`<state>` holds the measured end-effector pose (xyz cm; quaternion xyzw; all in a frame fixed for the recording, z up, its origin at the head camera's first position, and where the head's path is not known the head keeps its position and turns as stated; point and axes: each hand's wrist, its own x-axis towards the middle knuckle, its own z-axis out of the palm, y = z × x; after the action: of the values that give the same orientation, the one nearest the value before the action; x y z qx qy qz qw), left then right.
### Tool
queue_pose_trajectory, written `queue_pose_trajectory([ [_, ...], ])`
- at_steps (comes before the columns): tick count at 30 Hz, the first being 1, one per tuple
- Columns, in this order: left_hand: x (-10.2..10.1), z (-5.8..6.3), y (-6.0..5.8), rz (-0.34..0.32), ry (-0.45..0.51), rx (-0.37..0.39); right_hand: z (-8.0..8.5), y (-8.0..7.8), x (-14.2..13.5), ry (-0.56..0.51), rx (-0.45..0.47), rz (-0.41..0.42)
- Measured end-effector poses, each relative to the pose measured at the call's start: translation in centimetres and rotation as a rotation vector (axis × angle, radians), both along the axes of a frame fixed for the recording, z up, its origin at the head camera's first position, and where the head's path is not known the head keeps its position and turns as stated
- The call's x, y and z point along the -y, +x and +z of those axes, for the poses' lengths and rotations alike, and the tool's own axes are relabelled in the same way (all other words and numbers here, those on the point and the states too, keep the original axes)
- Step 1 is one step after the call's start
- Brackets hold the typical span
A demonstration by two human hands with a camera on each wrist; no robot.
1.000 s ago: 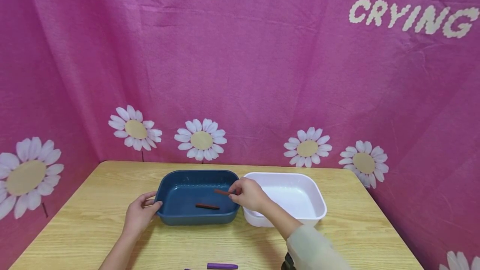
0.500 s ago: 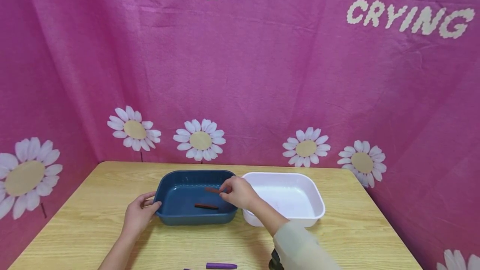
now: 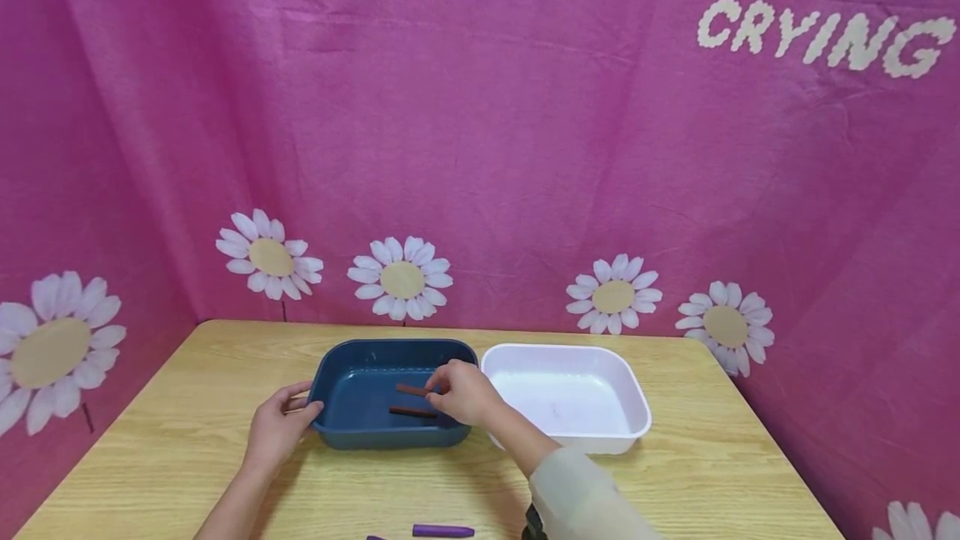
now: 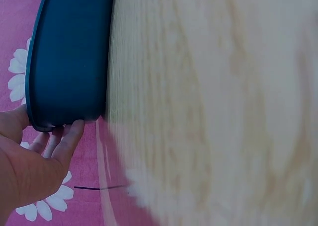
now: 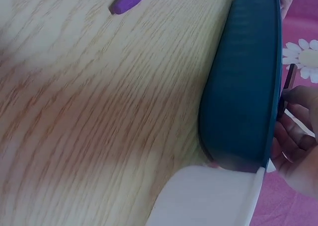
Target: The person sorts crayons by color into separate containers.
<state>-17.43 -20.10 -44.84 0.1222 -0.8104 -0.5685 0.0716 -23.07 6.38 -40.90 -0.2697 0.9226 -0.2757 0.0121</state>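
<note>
A dark blue plastic tray (image 3: pixel 392 440) stands on the table's left half. My left hand (image 3: pixel 279 430) grips its left end, thumb at the rim and fingers against the outer wall; the left wrist view shows this hand (image 4: pixel 37 161) below the tray's end wall (image 4: pixel 69 82). Over the tray's right part, my right hand (image 3: pixel 467 394) pinches a brown stick-shaped crayon (image 3: pixel 410 389) between thumb and fingers. In the right wrist view that crayon (image 5: pixel 291 77) shows above the rim. A second, darker brown crayon (image 3: pixel 412 412) lies on the tray's floor, just nearer to me.
A white tray (image 3: pixel 570 443) stands right beside the blue one, at its right. Near the front of the wooden table (image 3: pixel 337 498) lies a purple crayon (image 3: pixel 443 531), with the tip of another purple piece (image 3: pixel 375 537) at the frame's edge. A pink flowered cloth (image 3: pixel 495 148) hangs behind.
My right hand, with the brown crayon, has moved left and a little lower, from the blue tray's right rim further over its inside. My left hand has stayed at the tray's left end.
</note>
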Motion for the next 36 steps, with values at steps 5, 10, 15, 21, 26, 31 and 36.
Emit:
queue_pose_trajectory([
  [5, 0.1, 0.1, 0.0, -0.004, -0.003, -0.003, -0.4, 0.1, 0.6, 0.012, 0.015, -0.003],
  [10, 0.1, 0.1, 0.0, -0.002, 0.002, -0.001, -0.6, 0.3, 1.1, 0.014, 0.010, -0.014],
  [15, 0.2, 0.1, -0.1, 0.006, 0.003, 0.001, -1.0, 0.3, 1.5, 0.026, 0.006, -0.030],
  [21, 0.1, 0.0, -0.1, 0.001, -0.003, 0.007, -1.5, 0.2, 1.4, 0.052, 0.000, -0.057],
  [26, 0.2, -0.1, -0.1, 0.001, -0.011, 0.008, -1.7, -0.1, 1.6, 0.052, 0.004, -0.103],
  [31, 0.2, -0.2, -0.1, 0.009, -0.014, 0.008, -1.9, -0.3, 2.0, 0.063, 0.003, -0.155],
  [36, 0.2, -0.2, -0.2, 0.013, -0.010, 0.004, -1.9, -0.4, 2.2, 0.110, -0.014, -0.189],
])
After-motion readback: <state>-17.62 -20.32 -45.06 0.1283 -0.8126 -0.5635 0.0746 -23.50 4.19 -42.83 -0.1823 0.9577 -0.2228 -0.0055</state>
